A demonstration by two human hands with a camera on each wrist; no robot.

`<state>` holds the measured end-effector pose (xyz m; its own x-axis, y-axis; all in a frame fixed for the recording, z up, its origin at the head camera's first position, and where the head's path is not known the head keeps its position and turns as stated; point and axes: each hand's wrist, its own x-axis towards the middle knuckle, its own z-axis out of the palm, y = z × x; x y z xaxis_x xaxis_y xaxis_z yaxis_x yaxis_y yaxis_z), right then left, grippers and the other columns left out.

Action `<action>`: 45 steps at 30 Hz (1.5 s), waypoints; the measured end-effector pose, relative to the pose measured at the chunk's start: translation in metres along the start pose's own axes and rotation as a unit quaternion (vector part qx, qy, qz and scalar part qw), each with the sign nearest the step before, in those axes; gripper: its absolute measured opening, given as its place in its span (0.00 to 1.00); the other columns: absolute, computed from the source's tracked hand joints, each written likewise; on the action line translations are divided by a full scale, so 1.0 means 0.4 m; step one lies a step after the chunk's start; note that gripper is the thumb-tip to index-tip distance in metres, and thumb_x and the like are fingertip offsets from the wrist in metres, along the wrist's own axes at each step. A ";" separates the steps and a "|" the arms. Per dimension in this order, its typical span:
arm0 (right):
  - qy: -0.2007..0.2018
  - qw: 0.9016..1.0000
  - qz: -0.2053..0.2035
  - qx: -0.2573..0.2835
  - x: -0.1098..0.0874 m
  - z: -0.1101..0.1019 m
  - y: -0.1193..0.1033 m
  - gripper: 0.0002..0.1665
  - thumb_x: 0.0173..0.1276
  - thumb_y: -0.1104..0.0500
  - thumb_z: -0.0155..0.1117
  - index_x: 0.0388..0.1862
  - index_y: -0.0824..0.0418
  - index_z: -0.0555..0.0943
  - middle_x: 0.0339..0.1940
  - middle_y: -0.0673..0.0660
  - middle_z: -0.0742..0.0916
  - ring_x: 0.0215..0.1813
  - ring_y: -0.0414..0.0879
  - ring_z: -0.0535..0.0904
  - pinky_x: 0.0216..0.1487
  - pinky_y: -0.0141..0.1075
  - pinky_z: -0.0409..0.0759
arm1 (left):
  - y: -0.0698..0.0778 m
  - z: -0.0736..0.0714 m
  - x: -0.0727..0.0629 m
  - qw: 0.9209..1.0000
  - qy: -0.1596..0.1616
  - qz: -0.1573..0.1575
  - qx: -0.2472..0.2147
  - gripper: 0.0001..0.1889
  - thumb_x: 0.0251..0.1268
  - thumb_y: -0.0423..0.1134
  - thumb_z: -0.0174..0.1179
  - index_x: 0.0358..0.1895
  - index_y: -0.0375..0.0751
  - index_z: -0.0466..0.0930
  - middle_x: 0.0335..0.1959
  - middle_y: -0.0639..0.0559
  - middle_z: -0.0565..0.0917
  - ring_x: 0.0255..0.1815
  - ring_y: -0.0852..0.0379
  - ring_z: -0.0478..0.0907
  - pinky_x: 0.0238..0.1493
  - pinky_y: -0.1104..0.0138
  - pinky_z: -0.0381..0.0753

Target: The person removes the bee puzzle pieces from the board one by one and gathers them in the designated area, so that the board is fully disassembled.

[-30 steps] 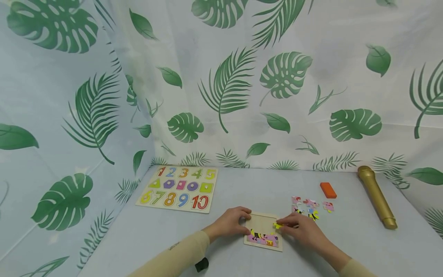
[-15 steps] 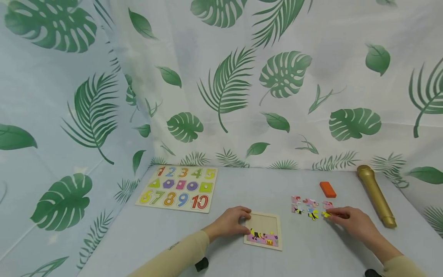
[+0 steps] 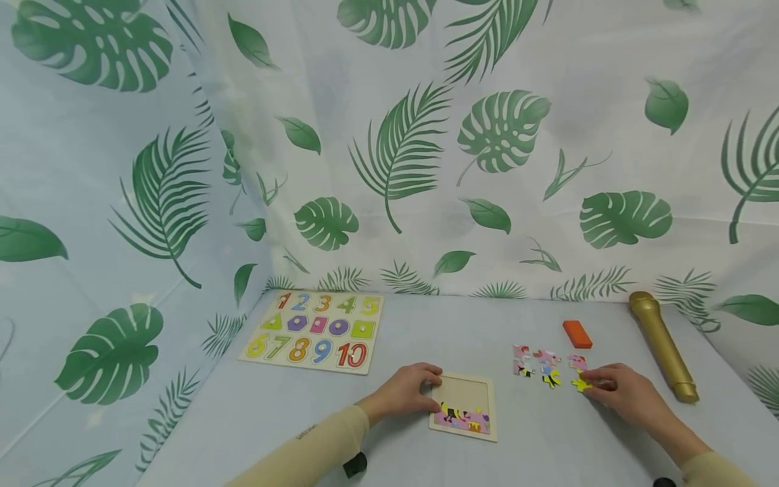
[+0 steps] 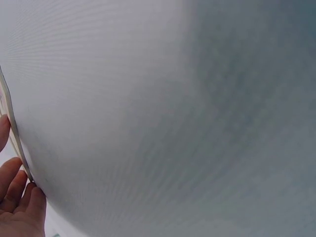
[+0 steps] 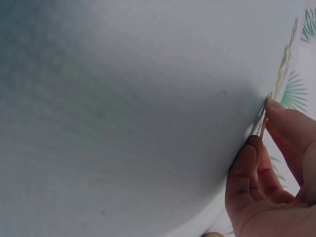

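In the head view my left hand [image 3: 406, 392] grips the left side of a small wooden jigsaw tray [image 3: 491, 416], fingers at its top corner and thumb lower down. Pink and yellow pieces fill the tray's lower part; bare wood shows above. My right hand [image 3: 629, 393] pinches a yellow jigsaw piece [image 3: 581, 383] at the right end of the loose pieces. Other loose jigsaw pieces [image 3: 550, 377], pink, yellow and black, lie just left of it. The left wrist view shows the left fingers [image 4: 15, 185] along the tray's edge. In the right wrist view, the right fingertips [image 5: 270, 106] are close to the tabletop.
A number puzzle board [image 3: 313, 331] lies at the back left. An orange block [image 3: 577, 334] sits behind the loose pieces, and a gold microphone-shaped object [image 3: 663, 348] lies at the right. Leaf-patterned cloth [image 3: 414, 176] hangs behind the table.
My right hand has carried the yellow jigsaw piece from the tray's right edge rightward to the loose pieces, then shifted slightly nearer. The left hand and tray have stayed put.
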<state>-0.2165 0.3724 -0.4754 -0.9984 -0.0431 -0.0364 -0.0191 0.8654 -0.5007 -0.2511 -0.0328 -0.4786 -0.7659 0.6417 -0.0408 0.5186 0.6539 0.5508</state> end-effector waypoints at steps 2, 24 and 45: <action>0.005 1.000 -0.008 -0.008 0.002 0.001 0.001 0.22 0.57 0.57 0.75 0.47 0.70 0.84 0.39 0.61 0.82 0.40 0.55 0.81 0.40 0.49 0.82 | -0.002 0.002 0.000 1.000 0.000 0.001 0.000 0.24 0.56 0.43 0.72 0.55 0.38 0.82 0.63 0.52 0.77 0.66 0.56 0.70 0.67 0.67 0.66; 0.003 1.000 -0.025 -0.012 0.006 0.011 0.002 0.19 0.58 0.59 0.73 0.46 0.69 0.85 0.39 0.60 0.82 0.38 0.51 0.78 0.38 0.47 0.80 | -0.003 0.002 -0.002 1.000 0.003 0.007 0.003 0.24 0.55 0.43 0.73 0.54 0.38 0.82 0.63 0.52 0.77 0.66 0.56 0.71 0.67 0.67 0.67; -0.015 0.999 -0.020 -0.021 0.008 0.001 -0.009 0.17 0.59 0.64 0.71 0.47 0.70 0.83 0.38 0.60 0.81 0.38 0.51 0.78 0.37 0.45 0.80 | 0.001 0.002 -0.002 1.000 0.001 -0.008 -0.008 0.24 0.55 0.43 0.73 0.55 0.38 0.82 0.63 0.53 0.77 0.67 0.57 0.70 0.68 0.66 0.66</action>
<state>-0.2198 0.3689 -0.4740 -0.9948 -0.0920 -0.0427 -0.0616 0.8827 -0.4659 -0.2500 -0.0327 -0.4789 -0.7752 0.6298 -0.0485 0.4994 0.6581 0.5635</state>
